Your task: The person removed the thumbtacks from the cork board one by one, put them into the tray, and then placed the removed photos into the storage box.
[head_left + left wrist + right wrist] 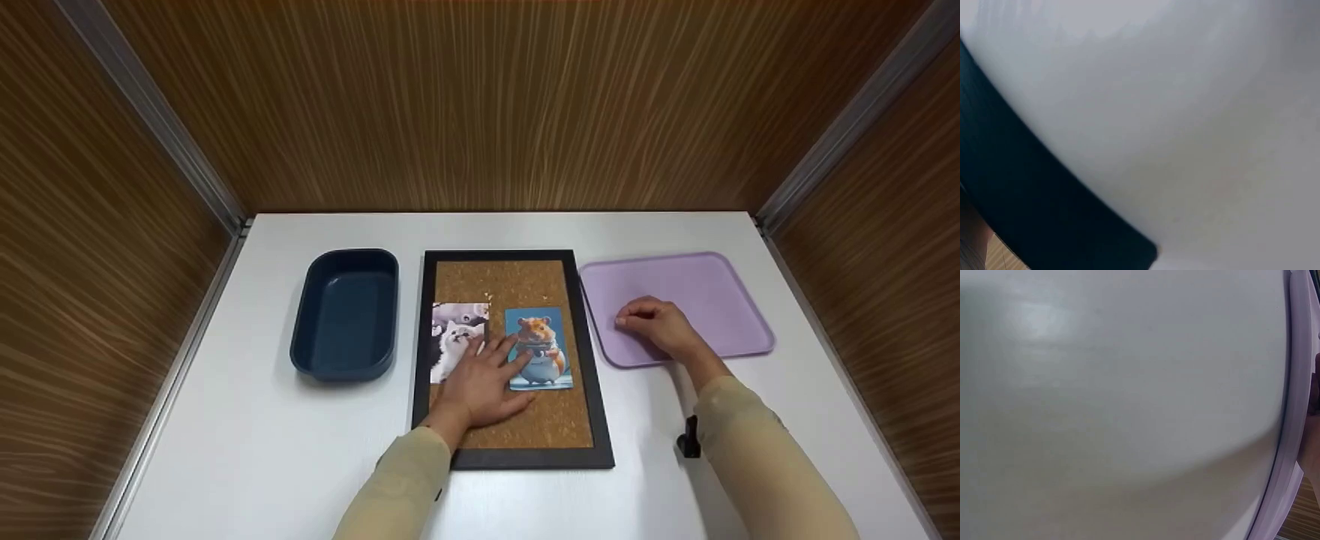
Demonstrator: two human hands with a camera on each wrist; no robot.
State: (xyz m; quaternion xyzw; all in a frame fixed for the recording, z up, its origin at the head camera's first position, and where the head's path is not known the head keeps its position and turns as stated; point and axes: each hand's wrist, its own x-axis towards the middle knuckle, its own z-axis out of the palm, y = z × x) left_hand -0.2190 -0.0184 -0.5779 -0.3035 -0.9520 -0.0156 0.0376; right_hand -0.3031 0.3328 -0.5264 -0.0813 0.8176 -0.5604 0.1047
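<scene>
on a white table (225,427) inside brown wood-grain walls (510,105), a person in pale sleeves (757,450) is working with both hands over a cork board (525,279) and a purple tray (720,315). the left hand (480,386) is lying palm down on the board with its fingers spread wide, pressing flat and gripping nothing. its fingertips are overlapping a kitten picture (448,337) on the left and a hamster picture (549,352) on the right, both lying side by side on the cork within the dark frame (525,459). tiny pale specks (489,297) are showing above the pictures, too small to identify. the right hand (660,324) is hovering over or touching the left part of the tray, its fingers bending and its thumb drawing close to the forefinger; whether anything is sitting between them is impossible to tell. the tray is lying just beside the board's right edge. a dark blue tub (349,315) is standing apart to the board's left. the right wrist view is catching the tray's purple rim and only a sliver of the hand.
</scene>
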